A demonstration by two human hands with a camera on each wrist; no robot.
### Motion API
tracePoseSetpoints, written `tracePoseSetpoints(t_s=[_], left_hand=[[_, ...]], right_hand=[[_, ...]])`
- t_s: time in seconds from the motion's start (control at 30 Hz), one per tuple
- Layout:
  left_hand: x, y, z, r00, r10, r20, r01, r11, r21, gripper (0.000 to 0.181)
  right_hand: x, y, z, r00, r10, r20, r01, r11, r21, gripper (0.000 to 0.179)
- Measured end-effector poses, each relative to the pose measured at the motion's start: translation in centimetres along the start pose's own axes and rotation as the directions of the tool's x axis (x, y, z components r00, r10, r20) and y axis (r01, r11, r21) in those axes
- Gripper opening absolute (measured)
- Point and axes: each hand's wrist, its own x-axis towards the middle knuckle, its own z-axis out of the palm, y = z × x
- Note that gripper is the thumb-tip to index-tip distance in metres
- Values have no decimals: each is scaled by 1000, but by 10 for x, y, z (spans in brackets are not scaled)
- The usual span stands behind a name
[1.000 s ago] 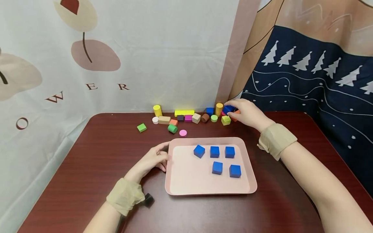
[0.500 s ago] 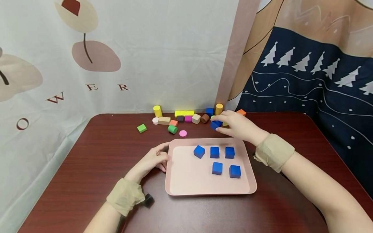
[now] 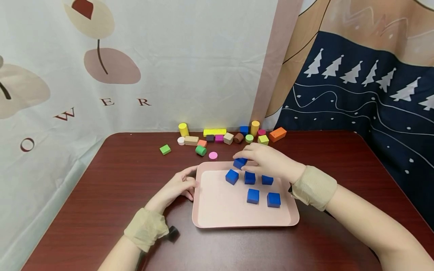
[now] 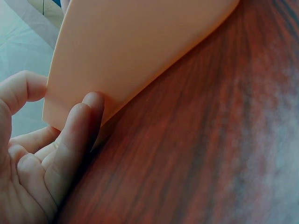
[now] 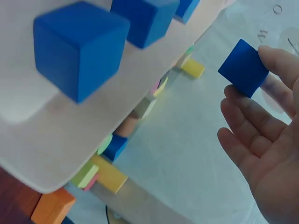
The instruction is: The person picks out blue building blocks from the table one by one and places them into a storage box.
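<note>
My right hand (image 3: 271, 160) pinches a blue cube (image 3: 240, 163) between thumb and fingertips above the far rim of a pink tray (image 3: 217, 214). In the right wrist view the held cube (image 5: 244, 68) is clear of everything but the fingers. Several more blue cubes sit in the tray, among them a left one (image 3: 232, 177) and a front right one (image 3: 273, 200); the hand partly covers one at the back. At the tray's left side, my left hand (image 3: 174, 187) holds the edge, thumb and curled fingers against the tray wall (image 4: 135, 46) in the left wrist view.
Behind the tray lie several coloured blocks: a yellow bar (image 3: 214, 132), a green cylinder (image 3: 200, 151), a pink disc (image 3: 213, 155), an orange block (image 3: 278, 134) and a blue block (image 3: 243, 130). A printed curtain (image 3: 203, 67) hangs behind the table (image 3: 112, 188).
My right hand has picked the blue cube out of the row of blocks at the back right and carried it left and toward me, over the tray's rim. The left hand stays put.
</note>
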Motion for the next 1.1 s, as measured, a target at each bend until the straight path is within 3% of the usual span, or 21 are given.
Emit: tracePoseSetpoints(t_s=[0.2,0.43,0.8,1.1], left_hand=[[-1,0,0,1000,1,1,-1,1000,-2,65],[-2,2,1,1000,4,3,-4,1000,-1,65],[-2,0,1,1000,1,4,-1,1000,-5,66],[-2,1,1,1000,5,1,-5,1000,2,65]], right_hand=[[-1,-9,10,996,-90,12,90,994,-61,40],[-6,-21,22,989,-133,65,138,988,-72,39],[-4,-31,38,952,-268,150,284,954,-99,36],[-4,-32,49,949,-265,170,281,957,-75,35]])
